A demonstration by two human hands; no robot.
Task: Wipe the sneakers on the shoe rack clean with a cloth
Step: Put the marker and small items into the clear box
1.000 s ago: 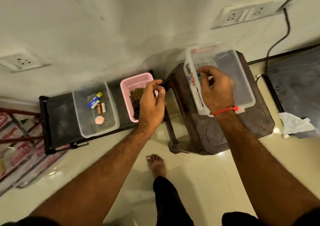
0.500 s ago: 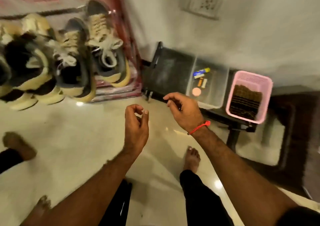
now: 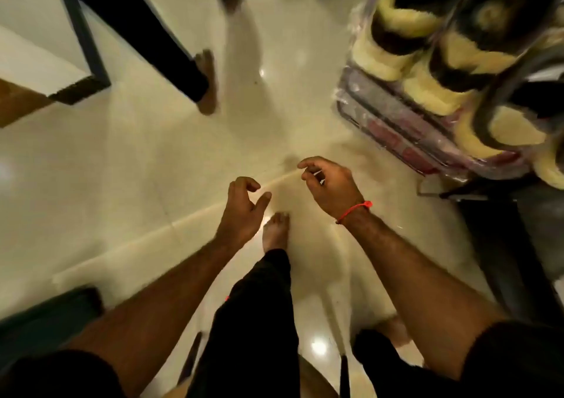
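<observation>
Both hands hang over the glossy cream floor tiles [image 3: 128,159], neither holding anything. The left hand [image 3: 241,211] has its fingers loosely curled with the thumb apart. The right hand [image 3: 328,185], with a red thread band [image 3: 354,209] at the wrist, has relaxed, slightly bent fingers. No cloth is visible in either hand or elsewhere in view.

The sneakers [image 3: 427,61] stand at the upper right, well apart from both hands, toes pointing toward the open floor. They sit in a row on a shoe rack [image 3: 393,129] whose tiers appear wrapped in clear, crinkled plastic film over reddish printing. The whole area is motion-blurred, so lacing and surface dirt cannot be assessed.

Materials, as far as the blur allows: pale yellow rounded toe caps and sole edges, dark upper panels between them. Judged from shape, these are light shoes with firm rubber soles and soft, yielding uppers. The heel or the stiff sole edge is the likely secure hold; the upper will probably give under wiping pressure unless a hand supports it from inside or behind. The plastic-covered shelf looks slick, so a shoe wiped in place may slide.

A second person's bare foot [image 3: 207,83] and dark trouser leg stand at the upper centre. The person's own bare foot [image 3: 274,229] rests on the tiles between the hands.

Assessment: wiping is not yet under way; a cloth must first be obtained.
</observation>
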